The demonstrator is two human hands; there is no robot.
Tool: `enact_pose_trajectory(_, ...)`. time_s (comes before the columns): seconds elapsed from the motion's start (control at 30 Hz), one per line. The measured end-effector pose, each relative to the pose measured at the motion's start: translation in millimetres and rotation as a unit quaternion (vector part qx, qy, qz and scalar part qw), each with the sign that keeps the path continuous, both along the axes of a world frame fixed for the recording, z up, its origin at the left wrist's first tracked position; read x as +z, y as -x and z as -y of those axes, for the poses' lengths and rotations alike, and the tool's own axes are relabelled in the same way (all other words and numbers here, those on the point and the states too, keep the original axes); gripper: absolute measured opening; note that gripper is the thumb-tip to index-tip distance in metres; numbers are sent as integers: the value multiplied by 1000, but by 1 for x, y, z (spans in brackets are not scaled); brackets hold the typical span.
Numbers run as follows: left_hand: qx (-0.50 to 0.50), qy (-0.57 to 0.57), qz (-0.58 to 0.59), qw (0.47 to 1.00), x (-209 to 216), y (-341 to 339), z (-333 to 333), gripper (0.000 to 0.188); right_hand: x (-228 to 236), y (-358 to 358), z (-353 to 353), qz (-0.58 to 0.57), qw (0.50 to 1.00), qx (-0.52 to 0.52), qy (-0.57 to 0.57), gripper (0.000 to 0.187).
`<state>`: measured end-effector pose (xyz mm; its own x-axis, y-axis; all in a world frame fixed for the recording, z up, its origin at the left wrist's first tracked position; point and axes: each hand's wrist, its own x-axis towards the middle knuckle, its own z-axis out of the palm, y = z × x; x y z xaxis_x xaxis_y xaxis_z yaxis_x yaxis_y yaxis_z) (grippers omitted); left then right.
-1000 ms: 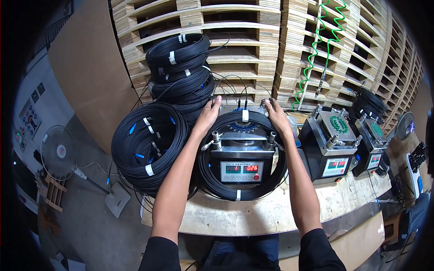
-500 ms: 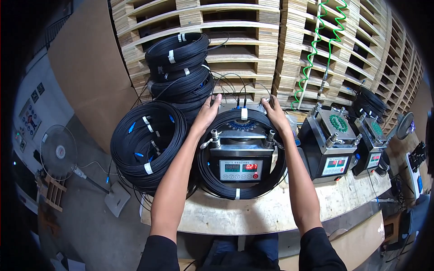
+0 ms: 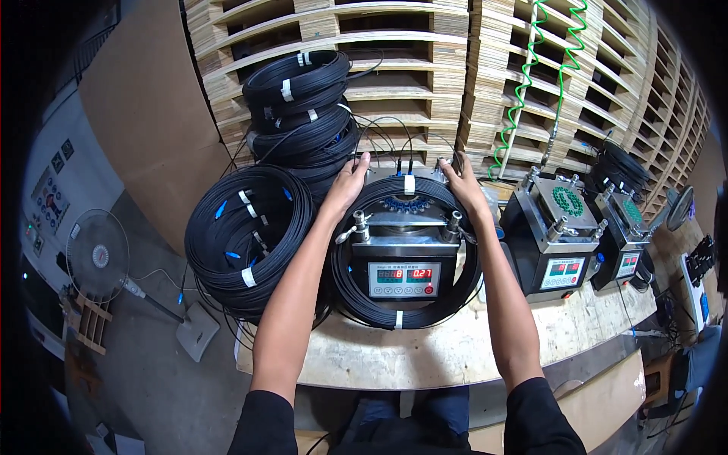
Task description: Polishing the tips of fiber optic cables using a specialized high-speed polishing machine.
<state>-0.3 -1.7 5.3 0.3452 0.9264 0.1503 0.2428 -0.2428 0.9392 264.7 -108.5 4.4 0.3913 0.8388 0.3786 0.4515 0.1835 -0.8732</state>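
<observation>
Tall stacks of pale wooden pallets (image 3: 317, 29) fill the back, their slats framing dark gaps. To their left leans a large plain brown board (image 3: 144, 114), and beyond it a whitish wall (image 3: 80, 152) carries dark and blue prints. A pedestal fan (image 3: 98, 255) stands on the smooth grey floor (image 3: 163, 394), near a small wooden rack (image 3: 89, 324). Light falls brightly on the pallets and the scuffed, pale wooden worktop (image 3: 455, 360); the far left is dimmer.
</observation>
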Motion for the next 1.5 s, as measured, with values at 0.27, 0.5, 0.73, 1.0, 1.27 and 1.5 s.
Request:
enact_pose_trajectory(0.27, -2, -12, 2, 1000, -1, 0, 1, 98, 0, 2, 2, 31, 999, -28, 21, 85)
enact_pose_trajectory(0.5, 37, 2, 1, 999, 5, 0, 8, 83, 5, 4, 5, 47, 998, -36, 36, 74)
enact_pose_trajectory(0.73, 47, -38, 14, 998, -3, -3, 1, 75, -8, -5, -8, 34, 999, -21, -8, 71)
enact_pose_trajectory(1.0, 20, -30, 28, 999, -3, -2, 1, 89, 5, 4, 3, 49, 997, -31, 41, 70)
enact_pose_trajectory(1.27, 24, 7, 22, 999, -12, 7, -12, 87, 8, 12, 8, 42, 999, 10, 20, 54)
enact_pose_trajectory(1.5, 66, -12, 15, 998, -2, -3, 4, 85, -14, -12, -7, 20, 999, 22, -13, 51)
